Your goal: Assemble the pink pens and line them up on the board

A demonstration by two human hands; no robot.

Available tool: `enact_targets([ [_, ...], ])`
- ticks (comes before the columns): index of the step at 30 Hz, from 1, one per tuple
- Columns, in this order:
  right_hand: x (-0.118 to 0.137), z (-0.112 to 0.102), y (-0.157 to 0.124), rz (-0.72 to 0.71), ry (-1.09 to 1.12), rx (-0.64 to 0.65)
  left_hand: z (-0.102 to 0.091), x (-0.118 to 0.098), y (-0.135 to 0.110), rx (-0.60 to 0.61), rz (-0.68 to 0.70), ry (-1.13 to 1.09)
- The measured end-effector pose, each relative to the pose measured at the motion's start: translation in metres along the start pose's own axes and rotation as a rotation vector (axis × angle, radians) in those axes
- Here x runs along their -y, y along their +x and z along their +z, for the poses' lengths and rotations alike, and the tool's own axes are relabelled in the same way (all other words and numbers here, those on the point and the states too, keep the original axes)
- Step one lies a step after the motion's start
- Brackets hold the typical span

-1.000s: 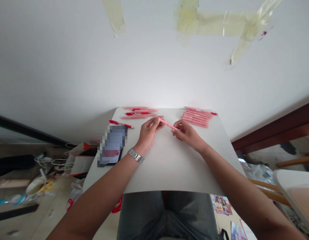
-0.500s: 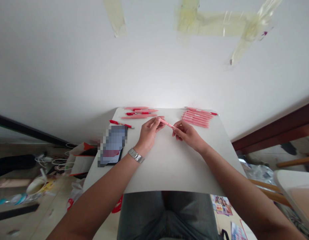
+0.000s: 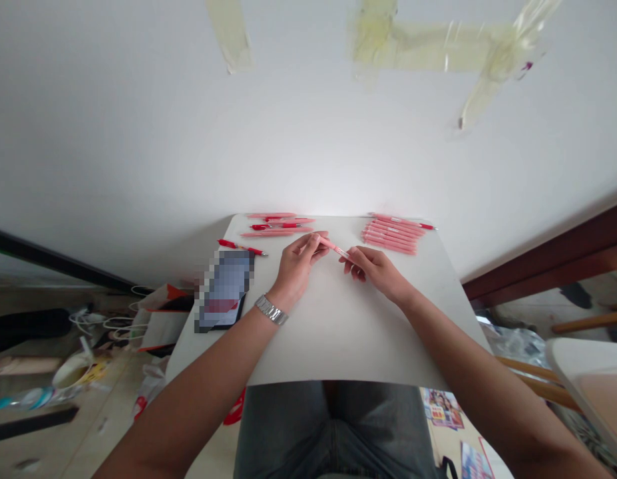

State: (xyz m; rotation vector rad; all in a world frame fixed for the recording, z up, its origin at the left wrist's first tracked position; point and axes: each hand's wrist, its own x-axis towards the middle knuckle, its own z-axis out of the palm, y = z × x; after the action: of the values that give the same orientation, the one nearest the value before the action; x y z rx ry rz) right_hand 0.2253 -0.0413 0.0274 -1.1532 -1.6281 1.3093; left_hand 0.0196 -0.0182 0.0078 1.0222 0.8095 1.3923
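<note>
A pink pen (image 3: 335, 248) is held between both hands above the middle of a small white table (image 3: 333, 332). My left hand (image 3: 297, 265), with a metal watch at the wrist, pinches the pen's left end. My right hand (image 3: 373, 267) pinches its right end with closed fingers. A neat row of several pink pens (image 3: 392, 234) lies at the table's far right. A looser group of pink and red pens (image 3: 277, 225) lies at the far left, and one red pen (image 3: 242, 248) rests apart from them.
A phone (image 3: 224, 290) lies at the table's left edge. Bags, cables and a bottle litter the floor on the left. A wooden chair and magazines are on the right. A white wall stands right behind the table.
My right hand's fingers have slid slightly left along the pink pen. My left hand and the pens on the table have not moved.
</note>
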Motion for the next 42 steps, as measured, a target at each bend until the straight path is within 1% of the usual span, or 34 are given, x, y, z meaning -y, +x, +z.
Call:
enact_targets([
  [4, -0.003, 0.001, 0.002, -0.033, -0.005, -0.024, 0.0, 0.001, 0.0, -0.016, -0.001, -0.01],
  [9, -0.004, 0.001, 0.003, -0.058, 0.022, -0.018, 0.0, 0.003, 0.001, -0.03, 0.003, -0.021],
  [16, 0.0, 0.001, 0.0, -0.027, -0.006, -0.023, 0.0, 0.0, 0.0, -0.009, 0.007, -0.018],
  [20, 0.002, -0.001, -0.001, -0.001, -0.027, 0.014, 0.001, 0.0, -0.001, -0.019, 0.009, -0.014],
  [24, 0.0, 0.0, 0.0, -0.018, -0.031, 0.019, 0.001, 0.001, 0.0, -0.025, 0.015, -0.023],
  [31, -0.002, 0.001, 0.001, -0.035, -0.005, -0.01, 0.0, 0.002, 0.001, -0.038, 0.002, -0.033],
  [35, -0.004, 0.0, 0.001, -0.037, -0.003, -0.002, -0.001, 0.001, 0.001, -0.031, 0.006, -0.03],
  [42, -0.008, -0.001, 0.003, -0.052, -0.029, -0.033, 0.0, -0.003, 0.002, -0.041, 0.025, -0.005],
])
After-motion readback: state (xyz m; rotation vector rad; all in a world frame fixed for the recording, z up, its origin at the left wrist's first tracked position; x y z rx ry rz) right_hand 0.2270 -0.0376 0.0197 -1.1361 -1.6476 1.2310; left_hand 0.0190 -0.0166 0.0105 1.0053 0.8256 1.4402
